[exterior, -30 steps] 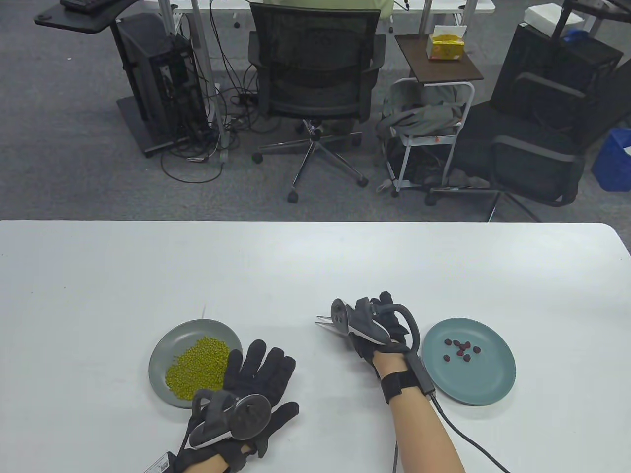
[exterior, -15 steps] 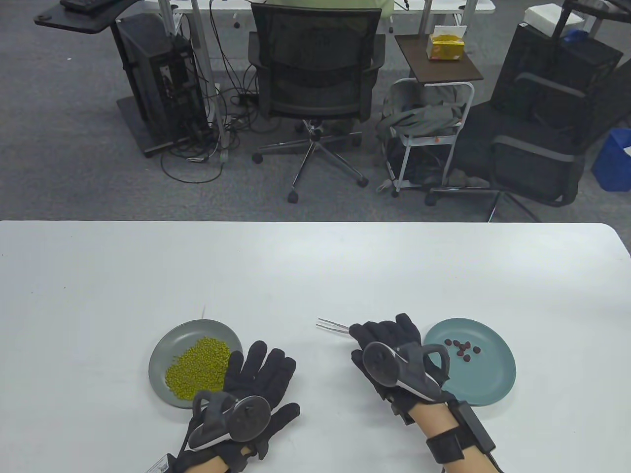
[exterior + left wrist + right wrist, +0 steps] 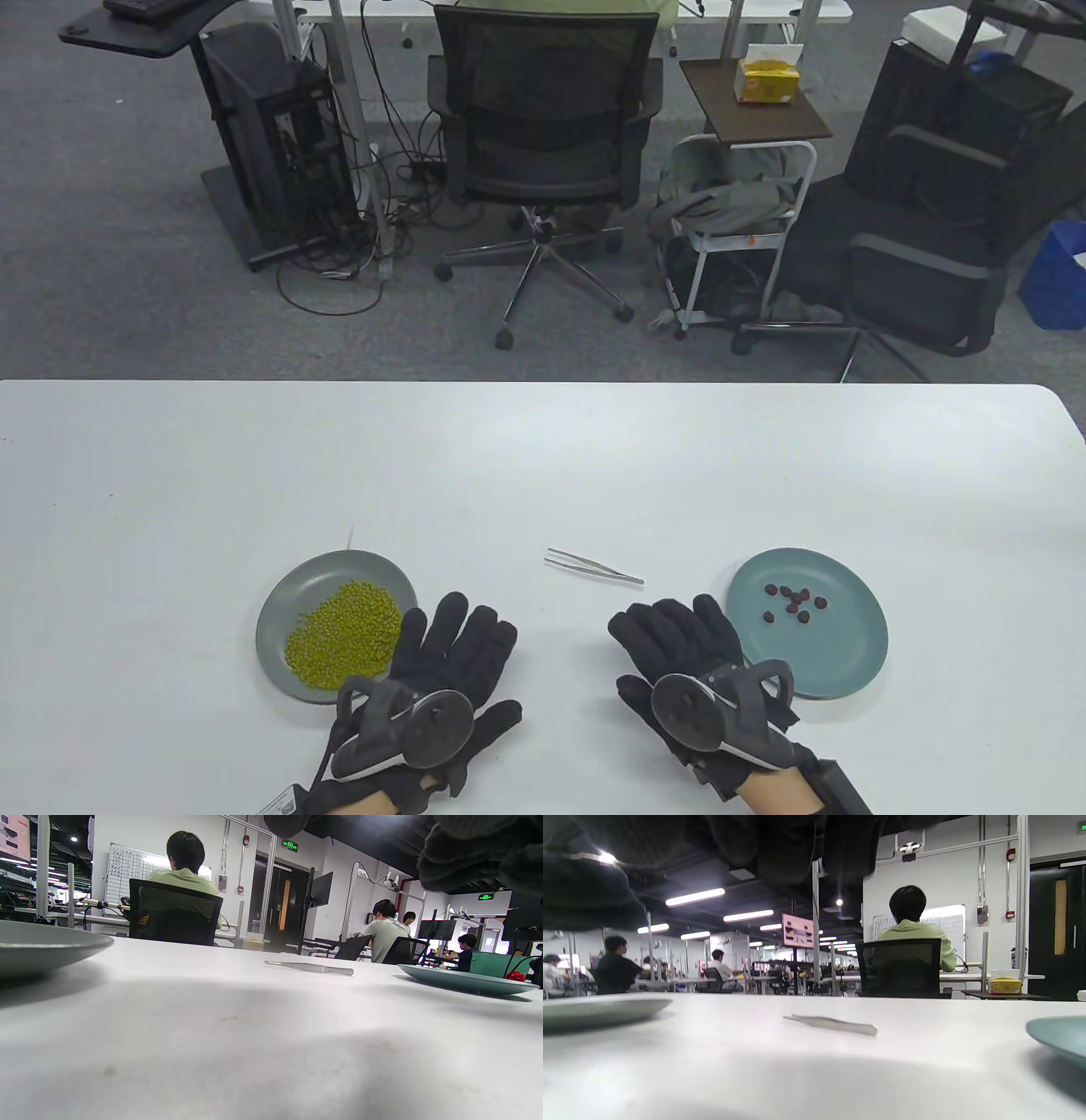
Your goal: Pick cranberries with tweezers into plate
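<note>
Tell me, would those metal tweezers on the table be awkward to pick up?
Probably a little: the tweezers are thin and lie flat on the smooth white table, so gloved fingers may slide them. They look light and springy, with both prongs apart at one end.

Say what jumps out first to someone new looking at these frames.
Two black-gloved hands lie flat at the near table edge, the left hand by a grey plate heaped with small green beans, the right hand by a teal plate holding a few dark red cranberries. Slim metal tweezers lie untouched between the plates.
</note>
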Demonstrator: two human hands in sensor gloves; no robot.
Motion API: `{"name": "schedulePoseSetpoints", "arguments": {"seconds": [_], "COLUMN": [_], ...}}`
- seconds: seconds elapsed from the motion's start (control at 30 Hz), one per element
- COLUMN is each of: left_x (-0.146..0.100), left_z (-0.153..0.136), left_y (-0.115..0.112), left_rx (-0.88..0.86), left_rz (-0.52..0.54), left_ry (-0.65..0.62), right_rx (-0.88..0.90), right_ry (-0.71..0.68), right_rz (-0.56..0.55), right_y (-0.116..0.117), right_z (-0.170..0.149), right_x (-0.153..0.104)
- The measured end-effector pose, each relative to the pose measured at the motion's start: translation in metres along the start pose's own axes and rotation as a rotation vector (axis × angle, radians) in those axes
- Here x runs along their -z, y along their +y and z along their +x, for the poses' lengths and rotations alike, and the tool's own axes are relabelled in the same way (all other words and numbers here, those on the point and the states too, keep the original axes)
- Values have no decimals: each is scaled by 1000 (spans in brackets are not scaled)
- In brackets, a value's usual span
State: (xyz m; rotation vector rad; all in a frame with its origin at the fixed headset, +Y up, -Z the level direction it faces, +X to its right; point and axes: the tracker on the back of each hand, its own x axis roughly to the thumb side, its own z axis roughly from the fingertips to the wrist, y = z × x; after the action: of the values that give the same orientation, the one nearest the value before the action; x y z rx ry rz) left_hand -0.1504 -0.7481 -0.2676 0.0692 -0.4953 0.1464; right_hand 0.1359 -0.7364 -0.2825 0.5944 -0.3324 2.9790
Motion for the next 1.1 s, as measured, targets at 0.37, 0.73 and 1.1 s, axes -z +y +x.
{"name": "schedulePoseSetpoints", "arguments": {"seconds": [0.37, 0.73, 1.1], "left_x": [1, 2, 2], "left_z": [1, 0, 0], "left_y": [-2, -2, -4], "left_rx": [-7, -11, -18], "left_rz": [-10, -17, -27], "left_ry": [4, 6, 7], "right_rx": [-18, 6, 23], "right_ry": [-7, -20, -13], "right_rz": [85, 98, 89], "right_y": [9, 11, 8], "right_z": [-3, -3, -6], "right_x": [3, 3, 2]}}
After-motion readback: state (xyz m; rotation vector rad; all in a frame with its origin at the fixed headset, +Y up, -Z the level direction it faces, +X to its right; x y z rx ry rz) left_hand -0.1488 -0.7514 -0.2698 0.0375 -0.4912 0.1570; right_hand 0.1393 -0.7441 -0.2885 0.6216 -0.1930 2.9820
